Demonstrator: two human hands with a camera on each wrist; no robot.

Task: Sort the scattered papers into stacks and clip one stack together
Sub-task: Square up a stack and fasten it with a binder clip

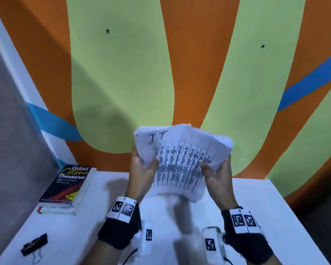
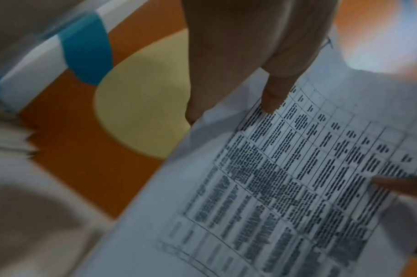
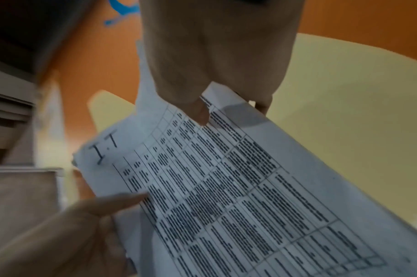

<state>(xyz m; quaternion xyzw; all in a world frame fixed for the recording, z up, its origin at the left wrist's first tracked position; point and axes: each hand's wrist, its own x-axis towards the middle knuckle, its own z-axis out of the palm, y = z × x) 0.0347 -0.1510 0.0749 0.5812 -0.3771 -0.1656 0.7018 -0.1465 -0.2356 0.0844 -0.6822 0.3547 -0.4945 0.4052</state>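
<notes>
Above the white table (image 1: 256,207), before a wall (image 1: 122,73) of orange and green, the stack of papers (image 1: 180,165) hangs grasped at its side edges by the left hand (image 1: 141,169) and right hand (image 1: 217,174), while the thesaurus (image 1: 67,186) and the smaller black binder clip (image 1: 33,243) lie at the table's left.

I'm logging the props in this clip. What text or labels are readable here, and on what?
"I.T", handwritten on the top sheet of the paper stack.
"Oxford Colour Thesaurus" on the book cover.
The printed table on the sheet and the book's small print: too blurred to read.
Wristband markers: square codes, tiny digits unreadable.
</notes>
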